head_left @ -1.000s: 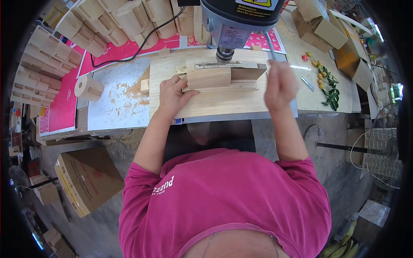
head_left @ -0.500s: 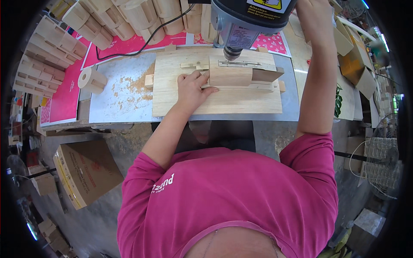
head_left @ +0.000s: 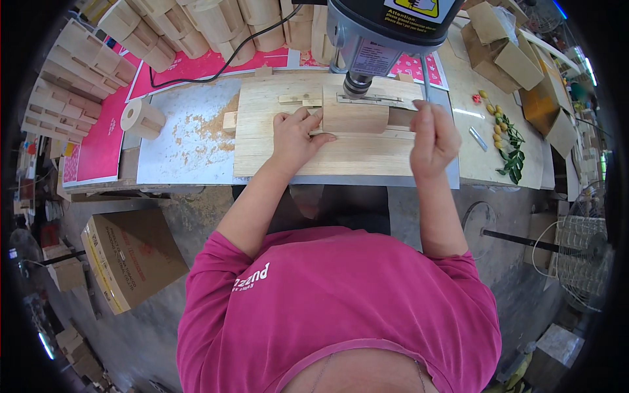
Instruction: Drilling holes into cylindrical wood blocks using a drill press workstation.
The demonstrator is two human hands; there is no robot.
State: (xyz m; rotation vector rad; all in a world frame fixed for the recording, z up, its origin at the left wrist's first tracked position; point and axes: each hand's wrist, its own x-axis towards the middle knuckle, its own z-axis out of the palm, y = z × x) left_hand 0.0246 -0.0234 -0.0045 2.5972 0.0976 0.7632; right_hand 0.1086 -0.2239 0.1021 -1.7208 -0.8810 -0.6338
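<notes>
A rounded wooden block [head_left: 357, 119] lies in a wooden jig on a pale board [head_left: 282, 160]. My left hand [head_left: 298, 136] presses at the block's left end, its fingers bent and its thumb stretched along the near side. Above the block hangs a drill press [head_left: 386, 29], its chuck [head_left: 356, 85] down close to a slotted metal plate [head_left: 373, 99] on top. The bit's tip is hidden. My right hand [head_left: 434, 141] is closed round the lower end of the press's metal lever [head_left: 426, 77], right of the block.
Wood shavings [head_left: 203, 131] and a short wooden cylinder [head_left: 142, 120] lie left of the board. Stacked wooden cylinders [head_left: 164, 29] crowd the back left, near a black cable [head_left: 226, 65]. Small yellow fruits [head_left: 499, 124] with leaves and cardboard boxes [head_left: 491, 49] sit at the right.
My right hand has come down and toward me from high at the right, bringing the lever down. The chuck has dropped nearer the block. My left hand stays at the block.
</notes>
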